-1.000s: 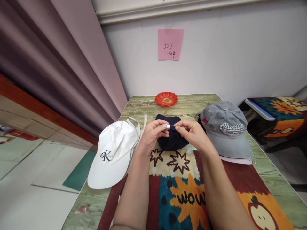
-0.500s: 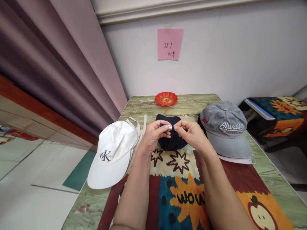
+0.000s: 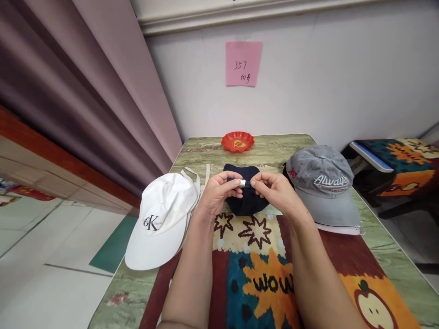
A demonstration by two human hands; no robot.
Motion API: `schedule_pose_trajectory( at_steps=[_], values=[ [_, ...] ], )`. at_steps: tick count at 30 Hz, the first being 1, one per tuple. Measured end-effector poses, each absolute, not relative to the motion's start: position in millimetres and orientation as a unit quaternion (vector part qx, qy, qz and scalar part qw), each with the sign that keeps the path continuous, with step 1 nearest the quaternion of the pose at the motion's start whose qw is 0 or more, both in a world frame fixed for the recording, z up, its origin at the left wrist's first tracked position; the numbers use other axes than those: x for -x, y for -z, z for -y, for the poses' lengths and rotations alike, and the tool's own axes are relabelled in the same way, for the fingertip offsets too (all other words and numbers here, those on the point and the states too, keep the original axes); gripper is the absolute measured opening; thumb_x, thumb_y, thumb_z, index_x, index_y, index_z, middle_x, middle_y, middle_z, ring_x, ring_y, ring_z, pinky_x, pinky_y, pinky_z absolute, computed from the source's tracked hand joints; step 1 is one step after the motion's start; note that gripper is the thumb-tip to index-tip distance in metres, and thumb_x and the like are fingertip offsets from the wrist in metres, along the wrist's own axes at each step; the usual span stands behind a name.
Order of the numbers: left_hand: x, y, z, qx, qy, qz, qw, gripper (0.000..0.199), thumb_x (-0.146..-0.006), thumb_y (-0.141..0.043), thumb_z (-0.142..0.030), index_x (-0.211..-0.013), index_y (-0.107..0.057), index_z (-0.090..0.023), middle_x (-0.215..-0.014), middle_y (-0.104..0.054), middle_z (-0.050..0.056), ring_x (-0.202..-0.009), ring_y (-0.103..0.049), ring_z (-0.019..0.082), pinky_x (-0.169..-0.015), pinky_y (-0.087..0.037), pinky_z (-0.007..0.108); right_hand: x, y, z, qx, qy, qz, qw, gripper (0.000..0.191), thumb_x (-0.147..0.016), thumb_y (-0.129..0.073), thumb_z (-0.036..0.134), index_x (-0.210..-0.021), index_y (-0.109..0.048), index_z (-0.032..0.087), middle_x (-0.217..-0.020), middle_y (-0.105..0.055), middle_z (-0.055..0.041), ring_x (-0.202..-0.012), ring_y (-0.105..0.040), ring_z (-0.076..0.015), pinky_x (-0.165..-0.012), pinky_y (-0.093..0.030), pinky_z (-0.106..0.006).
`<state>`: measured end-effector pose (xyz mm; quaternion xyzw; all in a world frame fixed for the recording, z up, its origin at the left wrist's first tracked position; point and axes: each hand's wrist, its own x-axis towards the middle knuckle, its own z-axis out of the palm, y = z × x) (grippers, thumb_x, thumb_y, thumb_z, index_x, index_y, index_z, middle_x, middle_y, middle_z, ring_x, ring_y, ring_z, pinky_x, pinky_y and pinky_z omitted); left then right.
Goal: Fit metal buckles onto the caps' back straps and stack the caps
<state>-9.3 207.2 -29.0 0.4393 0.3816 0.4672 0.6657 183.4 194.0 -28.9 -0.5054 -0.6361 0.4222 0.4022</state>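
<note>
A dark navy cap lies at the middle of the table, partly hidden by my fingers. Above it, my left hand pinches a small silver metal clasp between thumb and forefinger. My right hand is closed just to the right of the clasp, thumb and forefinger pinching a dark strap that runs out of it. The two hands are close together, with the clasp between their fingertips. To the left rests a white cap, and to the right a grey cap.
At the back of the table stands a red scalloped dish. A colourful cloth lies under my forearms. A pink note hangs on the wall. At the right is a low stool with a patterned cover.
My right hand has shifted slightly to the right, away from the clasp, and more dark strap shows between the hands. The caps stay where they were.
</note>
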Motion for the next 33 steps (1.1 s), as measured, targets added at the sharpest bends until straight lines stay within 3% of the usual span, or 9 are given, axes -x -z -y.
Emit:
schedule_pose_trajectory(
  at_steps=[10,33],
  values=[
    [10.4,31.9,-208.7,-0.434,-0.468,-0.388,0.664,0.042,-0.065,-0.09,-0.028,-0.096,-0.067,-0.012,-0.076,-0.071,0.002,-0.059,-0.068,0.012,-0.056,-0.06,0.023,-181.5,25.7,-192.4,0.516,-0.41,0.634,0.405,0.021,-0.086,-0.061,0.037,-0.074,-0.064,0.02,-0.062,-0.058,0.0015,-0.058,-0.049,-0.0127,-0.057,-0.039,-0.026],
    [15.7,33.3,-208.7,-0.496,-0.425,-0.405,0.64,0.032,-0.07,-0.087,-0.033,-0.091,-0.072,-0.013,-0.081,-0.07,0.003,-0.067,-0.067,0.012,-0.06,-0.06,0.022,-176.6,22.7,-190.0,0.546,-0.335,0.656,0.399,0.02,-0.083,-0.061,0.034,-0.076,-0.071,0.019,-0.065,-0.064,0.0001,-0.056,-0.047,-0.0124,-0.055,-0.034,-0.026]
  ],
)
